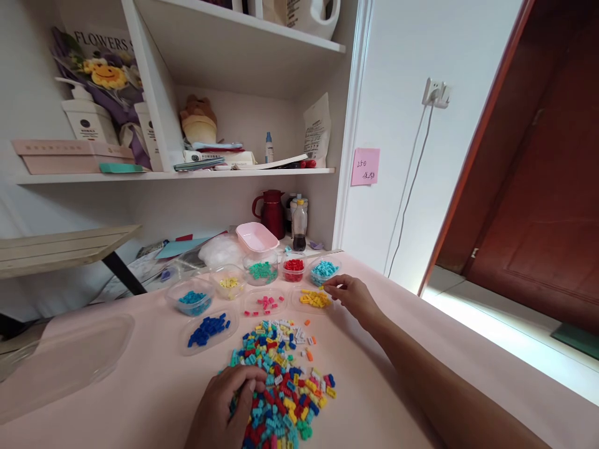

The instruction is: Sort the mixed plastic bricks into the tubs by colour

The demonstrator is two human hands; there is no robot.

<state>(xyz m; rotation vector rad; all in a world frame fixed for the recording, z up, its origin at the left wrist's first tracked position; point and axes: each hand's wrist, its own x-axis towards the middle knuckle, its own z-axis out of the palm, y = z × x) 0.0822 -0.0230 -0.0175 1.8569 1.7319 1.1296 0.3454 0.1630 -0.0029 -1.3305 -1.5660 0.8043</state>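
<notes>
A mixed pile of small building bricks (276, 355) in many colours lies on the pink tabletop. At its near left edge is my left hand (229, 399), its fingers curled and the thumb close to the index finger; whatever they may hold is hidden. My right hand (349, 293) reaches out to the right edge of a clear lid-like tray with yellow bricks (314, 299). Between its thumb and index finger a small yellow brick (322, 287) shows, above the tray's edge. Just behind that hand stands a clear tub of light blue bricks (324, 270).
Other clear containers hold red bricks (294, 268), green bricks (262, 270), pale yellow bricks (230, 284), pink bricks (267, 304), blue bricks (194, 300) and dark blue bricks (208, 329). A clear lid (70, 355) lies left. Behind stand a pink basin (256, 238), a red jug (272, 213) and a bottle (299, 226).
</notes>
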